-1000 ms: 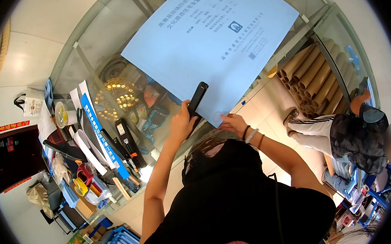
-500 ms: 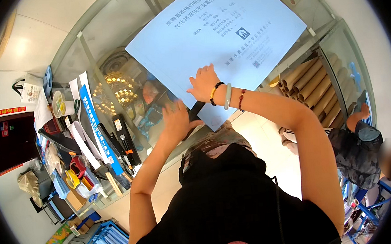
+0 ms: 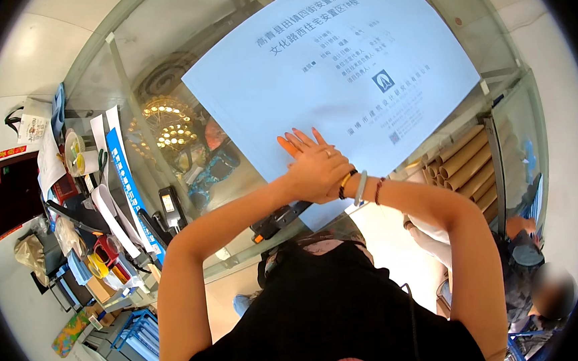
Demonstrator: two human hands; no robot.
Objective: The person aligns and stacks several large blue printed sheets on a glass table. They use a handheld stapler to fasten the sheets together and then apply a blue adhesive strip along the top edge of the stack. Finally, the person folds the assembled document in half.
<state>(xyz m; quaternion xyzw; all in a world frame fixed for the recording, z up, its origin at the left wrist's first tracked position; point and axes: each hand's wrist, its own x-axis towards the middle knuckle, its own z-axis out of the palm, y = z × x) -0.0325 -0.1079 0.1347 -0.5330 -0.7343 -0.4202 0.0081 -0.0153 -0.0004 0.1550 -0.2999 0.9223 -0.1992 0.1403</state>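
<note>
A large light blue printed cover sheet [image 3: 334, 63] lies on a glass table [image 3: 152, 49]. My two hands are stacked flat at the sheet's near edge. My right hand [image 3: 318, 168], with bracelets at the wrist, lies on top. Beneath it only the stretched fingers of my left hand [image 3: 294, 144] show. A black stapler with an orange part [image 3: 279, 217] sticks out at the table's edge below my left forearm. Its front end is hidden under my hands.
Clutter fills the table's left end: another black stapler [image 3: 169, 205], a blue strip [image 3: 125, 178], white paper strips, tape rolls [image 3: 97, 264]. Cardboard tubes [image 3: 458, 162] lie under the glass at right. Another person [image 3: 526, 264] sits at lower right. Blue trays [image 3: 136, 339] stand on the floor.
A second ago my left hand held the stapler tilted up at the sheet's edge. The stapler came down, and my right hand moved over onto my left hand. The view shifted nearer the table.
</note>
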